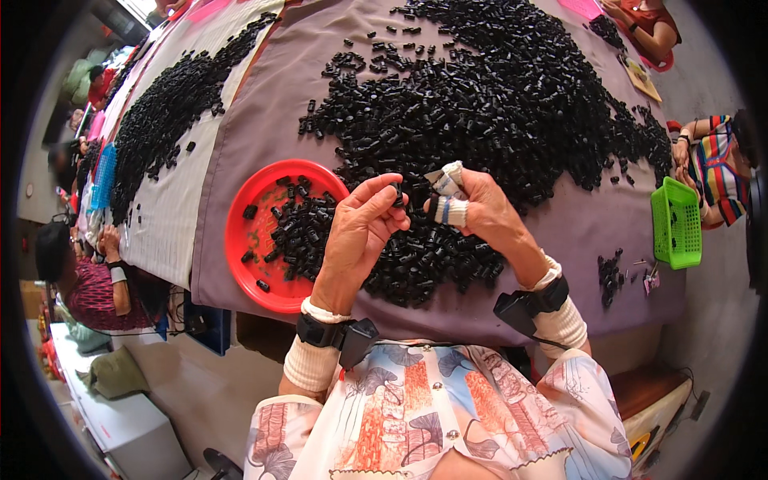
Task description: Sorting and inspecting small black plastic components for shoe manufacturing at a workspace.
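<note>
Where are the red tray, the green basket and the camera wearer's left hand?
Red tray (pixel 233 232): head view, left rim.
Green basket (pixel 686 251): head view, plastic wall.
Left hand (pixel 357 232): head view, middle of the hand.

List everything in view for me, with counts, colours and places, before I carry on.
Main heap of small parts: too many to count, black, table centre
Second heap: too many to count, black, left table
Small cluster: several, black, near right
Round tray: one, red, left of centre, parts inside
Basket: one, green, right edge
Mauve tablecloth: one, mauve, under main heap
Pale cloth: one, off-white, left table
Co-workers: at least four, varied clothing, around the edges
Background items: too small or blurred to itemise
Wrist devices: two, black, one per wrist
Left grip: one, bare, beside tray, pinching a black part
Right grip: one, whitish finger wraps, above main heap, contents unclear
</note>
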A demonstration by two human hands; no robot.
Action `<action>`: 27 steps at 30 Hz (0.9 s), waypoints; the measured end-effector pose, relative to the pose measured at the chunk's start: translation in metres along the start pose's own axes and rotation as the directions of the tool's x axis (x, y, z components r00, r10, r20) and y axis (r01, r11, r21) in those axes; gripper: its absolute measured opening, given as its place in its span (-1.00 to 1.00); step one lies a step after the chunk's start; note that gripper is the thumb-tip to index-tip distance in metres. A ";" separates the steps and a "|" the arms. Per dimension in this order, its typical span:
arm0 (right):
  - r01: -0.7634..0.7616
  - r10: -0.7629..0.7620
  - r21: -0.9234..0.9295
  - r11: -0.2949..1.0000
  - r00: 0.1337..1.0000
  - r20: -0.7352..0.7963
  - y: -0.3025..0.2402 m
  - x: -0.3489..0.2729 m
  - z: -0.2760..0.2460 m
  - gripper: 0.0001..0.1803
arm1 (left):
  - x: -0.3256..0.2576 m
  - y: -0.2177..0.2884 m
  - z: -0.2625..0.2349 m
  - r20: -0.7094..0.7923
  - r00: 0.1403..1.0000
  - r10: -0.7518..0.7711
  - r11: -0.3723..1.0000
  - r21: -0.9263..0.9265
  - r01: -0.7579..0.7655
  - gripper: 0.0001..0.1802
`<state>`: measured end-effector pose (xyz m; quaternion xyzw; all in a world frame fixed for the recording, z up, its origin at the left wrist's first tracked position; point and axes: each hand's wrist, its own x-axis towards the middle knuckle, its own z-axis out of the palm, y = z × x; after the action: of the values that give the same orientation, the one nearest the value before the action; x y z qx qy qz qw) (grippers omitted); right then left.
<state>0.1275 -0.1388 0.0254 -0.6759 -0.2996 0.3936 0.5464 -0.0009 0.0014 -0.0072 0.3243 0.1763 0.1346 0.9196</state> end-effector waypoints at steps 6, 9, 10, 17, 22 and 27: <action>0.164 -0.165 -0.014 0.986 0.986 -0.025 -0.003 0.003 0.026 -0.70 | -0.008 -0.003 0.007 -0.042 0.992 0.123 0.989 0.087 -0.119 -0.78; 0.191 -0.190 0.012 0.982 0.981 -0.028 -0.005 0.001 0.027 -0.74 | -0.012 -0.001 0.011 -0.089 0.992 0.093 0.988 0.132 -0.081 -0.79; 0.189 -0.188 0.009 0.982 0.982 -0.028 -0.005 0.001 0.025 -0.74 | -0.012 -0.001 0.011 -0.088 0.992 0.092 0.988 0.128 -0.081 -0.79; 0.071 -0.079 0.237 0.969 0.996 0.028 0.010 0.000 0.016 -0.87 | -0.010 -0.004 0.017 -0.071 0.987 0.143 0.965 0.232 -0.122 -0.78; 0.025 -0.033 0.257 0.966 0.999 0.026 0.013 -0.003 0.014 -0.87 | -0.008 -0.007 0.018 -0.058 0.982 0.179 0.927 0.345 -0.148 -0.78; -0.005 -0.003 0.224 0.975 0.999 0.035 0.015 -0.004 0.010 -0.83 | -0.007 -0.010 0.018 -0.063 0.986 0.157 0.944 0.303 -0.131 -0.78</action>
<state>0.1168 -0.1402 0.0110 -0.6030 -0.2625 0.4369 0.6136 0.0015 -0.0184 0.0007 0.4651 0.2098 0.1870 0.8395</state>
